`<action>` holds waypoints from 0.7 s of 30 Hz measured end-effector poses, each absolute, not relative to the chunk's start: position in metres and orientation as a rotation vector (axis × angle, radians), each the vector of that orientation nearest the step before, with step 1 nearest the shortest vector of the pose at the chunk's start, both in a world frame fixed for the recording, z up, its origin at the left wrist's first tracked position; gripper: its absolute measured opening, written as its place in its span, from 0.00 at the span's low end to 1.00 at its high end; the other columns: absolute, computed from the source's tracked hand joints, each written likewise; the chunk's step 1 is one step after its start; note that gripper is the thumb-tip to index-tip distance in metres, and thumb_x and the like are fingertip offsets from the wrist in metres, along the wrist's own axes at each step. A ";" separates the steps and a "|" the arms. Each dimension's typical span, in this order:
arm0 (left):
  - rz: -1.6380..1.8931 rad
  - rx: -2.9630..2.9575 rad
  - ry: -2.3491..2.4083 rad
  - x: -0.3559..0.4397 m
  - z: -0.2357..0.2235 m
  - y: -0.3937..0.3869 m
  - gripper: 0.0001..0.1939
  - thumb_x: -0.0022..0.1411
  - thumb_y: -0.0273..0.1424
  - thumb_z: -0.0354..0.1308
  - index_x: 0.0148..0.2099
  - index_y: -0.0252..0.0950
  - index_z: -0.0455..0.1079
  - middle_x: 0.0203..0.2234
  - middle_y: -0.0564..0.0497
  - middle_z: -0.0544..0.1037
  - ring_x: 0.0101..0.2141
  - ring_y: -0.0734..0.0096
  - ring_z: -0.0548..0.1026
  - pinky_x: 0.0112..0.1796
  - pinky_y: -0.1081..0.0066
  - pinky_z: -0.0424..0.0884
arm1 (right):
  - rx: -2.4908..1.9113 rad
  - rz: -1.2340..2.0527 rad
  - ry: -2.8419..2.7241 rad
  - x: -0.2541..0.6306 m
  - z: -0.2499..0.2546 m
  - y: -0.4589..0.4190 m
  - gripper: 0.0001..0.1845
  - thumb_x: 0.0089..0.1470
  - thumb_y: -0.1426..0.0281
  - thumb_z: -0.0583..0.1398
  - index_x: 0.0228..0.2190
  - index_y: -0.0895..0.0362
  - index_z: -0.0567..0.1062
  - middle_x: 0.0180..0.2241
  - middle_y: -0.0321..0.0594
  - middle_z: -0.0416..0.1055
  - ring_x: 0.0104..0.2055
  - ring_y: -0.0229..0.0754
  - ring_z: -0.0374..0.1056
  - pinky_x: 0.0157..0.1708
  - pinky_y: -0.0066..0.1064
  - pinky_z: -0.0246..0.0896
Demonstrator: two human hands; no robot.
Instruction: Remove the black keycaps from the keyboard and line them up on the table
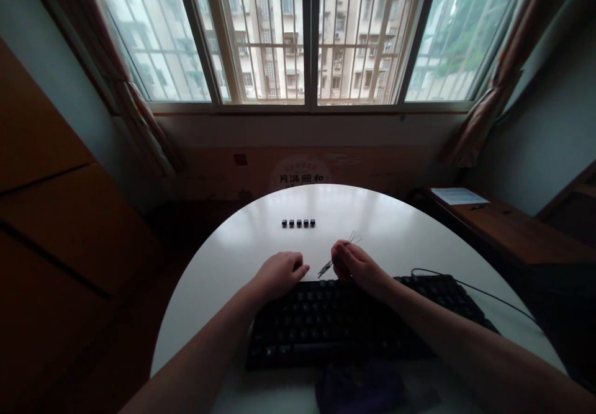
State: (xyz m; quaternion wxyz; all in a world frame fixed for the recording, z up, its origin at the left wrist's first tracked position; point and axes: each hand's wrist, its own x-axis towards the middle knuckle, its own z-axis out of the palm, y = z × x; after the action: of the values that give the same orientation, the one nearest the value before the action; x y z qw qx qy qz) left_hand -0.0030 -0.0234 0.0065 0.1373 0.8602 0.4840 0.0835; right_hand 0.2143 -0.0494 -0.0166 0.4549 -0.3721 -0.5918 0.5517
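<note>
A black keyboard [316,324] lies on the round white table below both my hands. My right hand [354,260] is closed around a wire keycap puller [326,268], its thin wire loops sticking up past the fingers and its metal tips pointing down to the left. Over the keyboard's upper left edge rests my left hand [282,272], fingers curled in and thumb toward the right; nothing shows in it. Farther back on the table, several small black keycaps [298,223] stand in a neat row, apart from both hands.
A cable [488,296] runs from the keyboard over the right side of the white table [205,302]. A dark purple item [358,389] lies at the near edge below the keyboard. Papers [459,196] rest on a brown desk [526,228] at the right. Windows stand behind.
</note>
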 end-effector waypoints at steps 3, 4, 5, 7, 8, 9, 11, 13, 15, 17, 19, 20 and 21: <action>0.240 2.500 1.384 -0.003 0.005 -0.023 0.15 0.64 0.41 0.50 0.31 0.37 0.70 0.28 0.50 0.76 0.28 0.66 0.71 0.27 0.70 0.58 | -0.949 1.220 -1.482 0.213 -0.021 -0.050 0.28 0.57 0.43 0.50 0.28 0.56 0.64 0.15 0.27 0.52 0.17 0.31 0.48 0.17 0.24 0.43; 0.239 2.506 1.380 -0.003 0.005 -0.023 0.15 0.64 0.41 0.50 0.31 0.37 0.70 0.28 0.50 0.76 0.28 0.66 0.71 0.27 0.70 0.58 | -0.954 1.186 -1.504 0.213 -0.022 -0.051 0.28 0.58 0.44 0.50 0.28 0.57 0.64 0.16 0.28 0.53 0.17 0.32 0.48 0.17 0.25 0.44; 0.237 2.511 1.379 -0.003 0.005 -0.023 0.15 0.64 0.41 0.50 0.31 0.37 0.69 0.28 0.50 0.76 0.28 0.66 0.71 0.28 0.70 0.58 | -0.957 1.162 -1.532 0.213 -0.022 -0.051 0.27 0.59 0.45 0.49 0.28 0.57 0.64 0.17 0.29 0.54 0.18 0.32 0.49 0.18 0.25 0.46; 0.227 2.516 1.381 -0.002 0.006 -0.023 0.15 0.64 0.41 0.50 0.31 0.37 0.69 0.28 0.50 0.76 0.28 0.66 0.71 0.28 0.70 0.59 | -0.953 1.130 -1.587 0.213 -0.024 -0.051 0.27 0.61 0.46 0.48 0.29 0.57 0.64 0.18 0.30 0.55 0.20 0.33 0.51 0.20 0.25 0.48; 0.223 2.516 1.384 -0.002 0.006 -0.024 0.15 0.64 0.41 0.50 0.31 0.37 0.69 0.28 0.49 0.76 0.28 0.66 0.71 0.28 0.70 0.59 | -0.949 1.115 -1.612 0.214 -0.024 -0.052 0.26 0.62 0.47 0.47 0.29 0.56 0.64 0.19 0.30 0.56 0.20 0.33 0.52 0.20 0.25 0.49; 0.219 2.515 1.387 -0.001 0.007 -0.024 0.15 0.64 0.41 0.50 0.31 0.37 0.70 0.28 0.49 0.76 0.28 0.66 0.71 0.29 0.70 0.59 | -0.948 1.100 -1.639 0.214 -0.024 -0.052 0.26 0.63 0.48 0.46 0.29 0.56 0.64 0.19 0.30 0.57 0.20 0.33 0.52 0.21 0.25 0.49; 0.207 2.510 1.394 -0.001 0.009 -0.025 0.15 0.64 0.40 0.50 0.31 0.37 0.70 0.28 0.49 0.76 0.28 0.66 0.71 0.29 0.70 0.59 | -0.964 1.057 -1.705 0.215 -0.024 -0.053 0.25 0.64 0.49 0.46 0.29 0.56 0.64 0.20 0.31 0.58 0.21 0.33 0.53 0.22 0.25 0.50; 0.199 2.506 1.392 -0.001 0.009 -0.025 0.15 0.64 0.40 0.50 0.31 0.37 0.70 0.28 0.50 0.76 0.28 0.67 0.71 0.29 0.70 0.59 | -0.997 1.003 -1.770 0.215 -0.024 -0.052 0.26 0.64 0.49 0.45 0.28 0.57 0.64 0.20 0.32 0.59 0.22 0.33 0.54 0.23 0.26 0.51; 0.202 2.507 1.385 -0.001 0.009 -0.024 0.15 0.64 0.40 0.50 0.31 0.37 0.69 0.27 0.50 0.76 0.27 0.67 0.70 0.28 0.70 0.59 | -1.038 0.970 -1.788 0.215 -0.023 -0.051 0.27 0.64 0.49 0.45 0.28 0.57 0.64 0.21 0.32 0.60 0.22 0.34 0.54 0.24 0.26 0.52; 0.216 2.512 1.378 -0.002 0.008 -0.024 0.15 0.64 0.40 0.51 0.30 0.37 0.69 0.27 0.51 0.76 0.27 0.68 0.70 0.28 0.70 0.58 | -1.058 0.986 -1.754 0.215 -0.023 -0.050 0.28 0.64 0.48 0.43 0.28 0.57 0.65 0.21 0.33 0.60 0.22 0.34 0.54 0.24 0.27 0.53; 0.225 2.513 1.376 -0.002 0.007 -0.023 0.15 0.63 0.40 0.51 0.30 0.37 0.69 0.26 0.51 0.76 0.27 0.68 0.70 0.27 0.71 0.58 | -1.051 1.029 -1.726 0.215 -0.022 -0.049 0.29 0.64 0.47 0.42 0.28 0.57 0.65 0.20 0.32 0.59 0.21 0.34 0.54 0.24 0.27 0.53; 0.228 2.511 1.376 -0.002 0.007 -0.023 0.15 0.63 0.40 0.51 0.30 0.37 0.69 0.26 0.51 0.75 0.27 0.68 0.71 0.27 0.71 0.58 | -1.039 1.043 -1.730 0.215 -0.022 -0.049 0.30 0.64 0.47 0.42 0.27 0.57 0.64 0.20 0.32 0.59 0.21 0.34 0.53 0.24 0.27 0.53; 0.229 2.509 1.377 -0.002 0.007 -0.023 0.15 0.63 0.40 0.51 0.30 0.37 0.69 0.26 0.51 0.75 0.27 0.68 0.71 0.27 0.71 0.58 | -1.027 1.046 -1.747 0.215 -0.022 -0.049 0.30 0.64 0.47 0.42 0.27 0.57 0.64 0.20 0.32 0.59 0.21 0.34 0.54 0.24 0.27 0.53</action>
State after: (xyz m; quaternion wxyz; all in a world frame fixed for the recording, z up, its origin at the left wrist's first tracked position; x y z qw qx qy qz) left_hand -0.0016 -0.0231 0.0069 0.1348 0.8659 0.4752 0.0789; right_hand 0.2148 -0.0492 -0.0219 0.4173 -0.4090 -0.6963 0.4168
